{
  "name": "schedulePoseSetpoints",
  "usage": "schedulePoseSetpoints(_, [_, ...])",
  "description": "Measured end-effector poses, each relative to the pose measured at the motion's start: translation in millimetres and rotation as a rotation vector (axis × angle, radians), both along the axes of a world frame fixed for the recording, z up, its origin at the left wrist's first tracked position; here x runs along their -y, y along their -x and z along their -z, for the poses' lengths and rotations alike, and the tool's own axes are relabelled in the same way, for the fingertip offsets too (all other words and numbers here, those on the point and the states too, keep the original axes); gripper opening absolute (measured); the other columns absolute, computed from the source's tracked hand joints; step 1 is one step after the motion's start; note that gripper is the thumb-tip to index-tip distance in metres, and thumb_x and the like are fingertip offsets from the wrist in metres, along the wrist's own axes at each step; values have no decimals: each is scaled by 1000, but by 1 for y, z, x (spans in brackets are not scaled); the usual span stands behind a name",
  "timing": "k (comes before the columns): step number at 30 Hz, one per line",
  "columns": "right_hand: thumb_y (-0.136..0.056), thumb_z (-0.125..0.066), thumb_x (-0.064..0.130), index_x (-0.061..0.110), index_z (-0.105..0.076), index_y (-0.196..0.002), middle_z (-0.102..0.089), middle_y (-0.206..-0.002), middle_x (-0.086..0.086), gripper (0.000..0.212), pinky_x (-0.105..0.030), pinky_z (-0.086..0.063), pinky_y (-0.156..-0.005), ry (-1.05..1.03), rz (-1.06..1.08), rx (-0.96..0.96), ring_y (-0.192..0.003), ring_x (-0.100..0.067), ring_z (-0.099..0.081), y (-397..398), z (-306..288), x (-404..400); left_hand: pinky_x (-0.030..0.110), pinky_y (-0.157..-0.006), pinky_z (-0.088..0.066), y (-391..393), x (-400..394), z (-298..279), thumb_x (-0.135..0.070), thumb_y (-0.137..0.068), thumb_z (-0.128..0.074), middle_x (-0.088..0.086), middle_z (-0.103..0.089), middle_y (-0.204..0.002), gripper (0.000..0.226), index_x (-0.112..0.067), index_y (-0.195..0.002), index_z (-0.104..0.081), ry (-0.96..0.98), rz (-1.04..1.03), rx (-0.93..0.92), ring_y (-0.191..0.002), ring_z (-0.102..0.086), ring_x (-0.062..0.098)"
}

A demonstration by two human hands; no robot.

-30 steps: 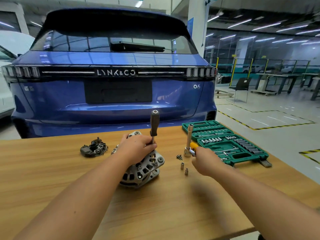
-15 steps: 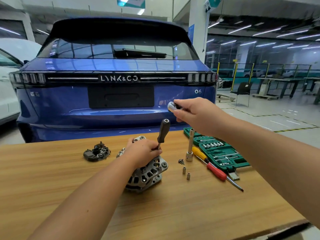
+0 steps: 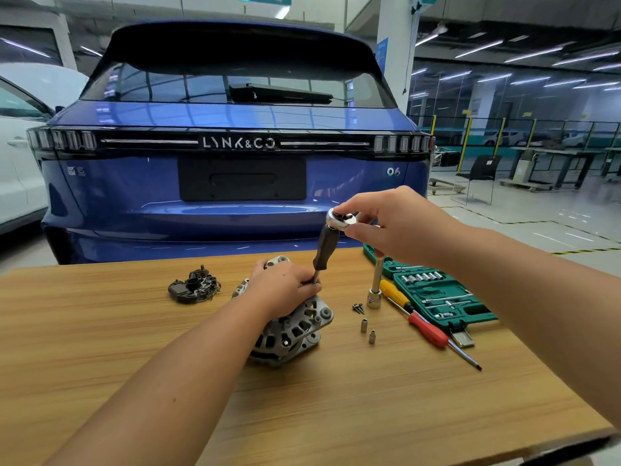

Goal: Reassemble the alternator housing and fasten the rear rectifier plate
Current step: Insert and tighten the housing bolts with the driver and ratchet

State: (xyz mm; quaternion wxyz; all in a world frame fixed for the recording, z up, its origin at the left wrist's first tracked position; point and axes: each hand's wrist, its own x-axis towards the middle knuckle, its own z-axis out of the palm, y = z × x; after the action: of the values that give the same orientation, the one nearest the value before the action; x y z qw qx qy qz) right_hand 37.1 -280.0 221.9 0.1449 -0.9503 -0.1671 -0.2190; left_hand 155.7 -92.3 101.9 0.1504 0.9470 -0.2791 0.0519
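Resting tilted on the wooden tabletop [image 3: 100,348], alternator housing [image 3: 295,327], left hand [image 3: 285,284] on top with fingers clamped round the driver [image 3: 325,247] shank, right hand [image 3: 396,223] fingers pinching the ratchet head [image 3: 340,219] at the driver's top, black rectifier plate [image 3: 194,286] lying apart to the left.

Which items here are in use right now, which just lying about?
In use: alternator, driver, ratchet head, left hand, right hand.

Lying about: rectifier plate, screwdriver, socket set, extension bar, loose sockets, screws.
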Motion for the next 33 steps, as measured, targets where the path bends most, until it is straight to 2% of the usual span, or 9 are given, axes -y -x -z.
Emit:
schedulePoseSetpoints(4, [-100, -61, 29, 39, -64, -128, -72, -88, 7, 31, -29, -56, -59, 89, -16, 8, -63, -4, -65, 2, -3, 3, 54, -118, -12, -1, 0, 0, -51, -103, -42, -20, -66, -101, 23, -43, -93, -61, -11, 13, 0, -106, -56, 8])
schedulePoseSetpoints(6, [-100, -60, 29, 38, -63, -130, -72, -88, 3, 32, -33, -54, -60, 139, -32, -6, -63, -8, -62, 3, -6, 3, 54, -118, -12, -1, 0, -1, -51, -103, -42, -21, -66, -103, 23, -43, -96, -62, -22, 15, -1, -108, -56, 8])
schedulePoseSetpoints(8, [-101, -58, 27, 37, -63, -132, -72, -83, 2, 33, -30, -47, -57, 190, -40, -2, -64, -8, -59, 2, -10, 3, 55, -118, -12, 0, 0, -1, -50, -103, -42, -20, -66, -106, 24, -42, -99, -63, -27, 14, -3, -110, -56, 9])
schedulePoseSetpoints(12, [-101, -56, 24, 35, -62, -129, -61, -62, 8, 30, -29, -41, -51, 244, -34, 35, -48, -9, -51, 0, -11, 1, 54, -118, -11, 1, 0, -1, -50, -104, -42, -20, -67, -109, 24, -42, -102, -65, -16, 5, 0, -111, -56, 9])
schedulePoseSetpoints(17, [-100, -59, 22, 34, -64, -129, -62, -67, 13, 32, -24, -35, -49, 171, -57, 24, -58, 0, -55, 0, -8, 2, 54, -119, -10, 1, 0, -1, -50, -103, -42, -20, -67, -108, 24, -42, -101, -64, -11, 3, 0, -112, -56, 9])
schedulePoseSetpoints(21, [-100, -59, 21, 32, -63, -130, -61, -70, 12, 32, -24, -38, -53, 140, -65, -12, -63, 0, -55, -1, -7, 2, 54, -119, -10, 1, 0, 0, -50, -103, -42, -19, -67, -112, 24, -42, -103, -65, -5, 1, 0, -115, -56, 10])
schedulePoseSetpoints(26, [-100, -59, 19, 32, -63, -130, -49, -59, 15, 33, -19, -33, -50, 116, -54, -20, -56, 6, -51, -1, -3, 2, 53, -118, -11, 1, 0, -1, -50, -103, -43, -18, -67, -117, 24, -42, -105, -65, -2, 3, 0, -117, -55, 10])
schedulePoseSetpoints(30, [-100, -59, 19, 33, -63, -130, -52, -64, 14, 34, -24, -35, -53, 111, -55, -29, -60, 5, -52, -1, -3, 0, 53, -120, -9, 1, 0, -1, -50, -103, -43, -18, -68, -112, 24, -41, -104, -65, 6, 1, -4, -115, -57, 10])
schedulePoseSetpoints(33, [-100, -60, 22, 40, -61, -131, -59, -74, 18, 36, -17, -37, -54, 113, -44, -59, -66, 8, -54, 0, -8, 2, 53, -121, -8, 2, 0, -1, -50, -104, -42, -18, -68, -114, 24, -42, -104, -65, 8, -3, -6, -116, -56, 9])
